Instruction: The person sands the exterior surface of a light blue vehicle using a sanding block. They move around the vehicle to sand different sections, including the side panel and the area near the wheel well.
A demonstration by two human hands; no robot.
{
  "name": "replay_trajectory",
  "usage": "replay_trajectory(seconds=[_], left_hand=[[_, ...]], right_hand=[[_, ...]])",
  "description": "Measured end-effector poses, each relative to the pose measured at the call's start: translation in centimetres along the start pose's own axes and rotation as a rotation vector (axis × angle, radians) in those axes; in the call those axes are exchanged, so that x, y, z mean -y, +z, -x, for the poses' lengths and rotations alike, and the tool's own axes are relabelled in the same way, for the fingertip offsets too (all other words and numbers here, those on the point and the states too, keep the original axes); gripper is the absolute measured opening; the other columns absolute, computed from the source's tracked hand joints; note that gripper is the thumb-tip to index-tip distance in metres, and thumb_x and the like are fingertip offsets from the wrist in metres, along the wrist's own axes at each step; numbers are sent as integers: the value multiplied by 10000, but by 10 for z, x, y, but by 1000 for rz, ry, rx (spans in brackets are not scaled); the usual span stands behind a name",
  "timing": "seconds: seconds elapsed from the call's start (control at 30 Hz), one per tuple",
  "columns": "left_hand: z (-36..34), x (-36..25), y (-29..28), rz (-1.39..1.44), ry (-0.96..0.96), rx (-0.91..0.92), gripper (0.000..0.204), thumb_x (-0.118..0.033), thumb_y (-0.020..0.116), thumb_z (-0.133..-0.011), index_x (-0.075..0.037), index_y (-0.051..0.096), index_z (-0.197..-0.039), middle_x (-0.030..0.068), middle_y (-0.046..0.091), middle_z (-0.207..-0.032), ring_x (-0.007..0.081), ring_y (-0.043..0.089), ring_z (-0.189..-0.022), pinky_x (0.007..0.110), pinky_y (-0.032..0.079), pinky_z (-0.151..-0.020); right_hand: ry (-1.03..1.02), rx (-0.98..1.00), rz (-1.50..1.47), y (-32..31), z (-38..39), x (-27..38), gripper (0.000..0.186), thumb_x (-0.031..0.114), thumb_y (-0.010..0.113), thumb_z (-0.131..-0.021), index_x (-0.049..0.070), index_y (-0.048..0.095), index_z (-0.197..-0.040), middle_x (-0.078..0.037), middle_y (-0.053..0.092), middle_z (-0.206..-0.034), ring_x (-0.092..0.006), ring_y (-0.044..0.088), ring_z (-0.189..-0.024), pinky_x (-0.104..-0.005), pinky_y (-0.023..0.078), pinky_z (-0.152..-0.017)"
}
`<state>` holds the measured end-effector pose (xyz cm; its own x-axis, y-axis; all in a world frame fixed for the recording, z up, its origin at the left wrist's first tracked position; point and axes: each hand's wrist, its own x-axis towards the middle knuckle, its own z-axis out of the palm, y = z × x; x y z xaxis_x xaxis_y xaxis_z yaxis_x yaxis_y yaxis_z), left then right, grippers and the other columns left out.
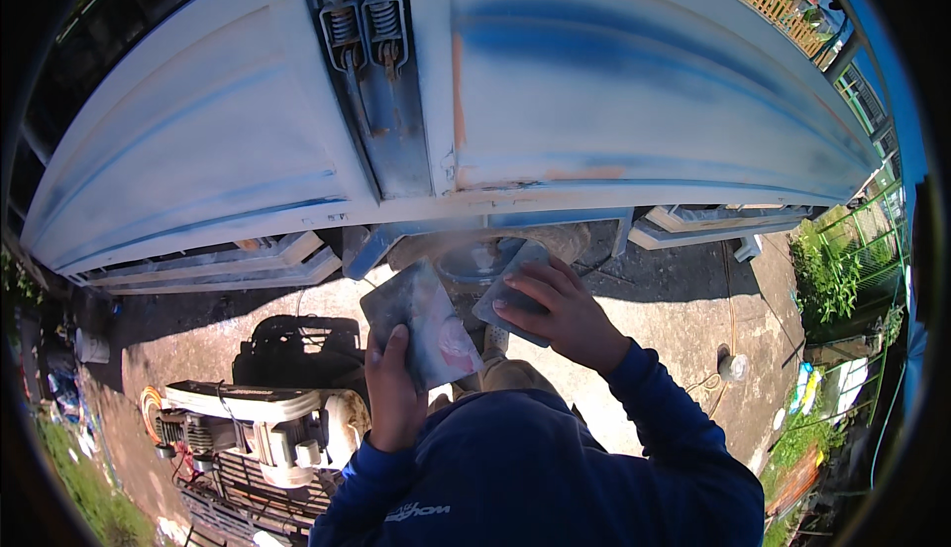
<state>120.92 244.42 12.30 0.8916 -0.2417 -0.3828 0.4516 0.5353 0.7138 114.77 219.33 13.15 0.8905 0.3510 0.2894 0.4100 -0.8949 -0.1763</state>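
Head view: mid-frame, our left hand (396, 393) pinches the smeared plate (421, 314), our right hand (567, 314) the grey plate (490, 304); upper-right panel (634, 116) seems part-coated, blue patches (634, 40) left

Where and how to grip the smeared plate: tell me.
Pinch the plate at its darker left edge, probably best from the lower left, where the left hand holds it: it looks flat and thin, with pale smears mostly toward its right.
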Motion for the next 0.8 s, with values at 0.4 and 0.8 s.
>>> replay_trajectory(seconds=[0.4,0.8], left_hand=[[-6,-9,-6,-495,158,180,312,-118,491,-1021,7,523,-1306,83,633,-1156,140,582,-1026,282,465,-921],[-8,-7,21,-439,484,77,316,-184,453,-1061,9,489,-1309,95,596,-1175,145,559,-1038,299,468,-895]], right_hand=[[-101,12,43,-13,-1,41,389,182,715,-769,286,699,-1144,51,610,-1206,-173,553,-1203,-550,286,-1160],[12,-52,-175,-8,13,44,493,192,691,-807,240,614,-1291,-104,496,-1349,-324,503,-1274,-538,383,-1111]])
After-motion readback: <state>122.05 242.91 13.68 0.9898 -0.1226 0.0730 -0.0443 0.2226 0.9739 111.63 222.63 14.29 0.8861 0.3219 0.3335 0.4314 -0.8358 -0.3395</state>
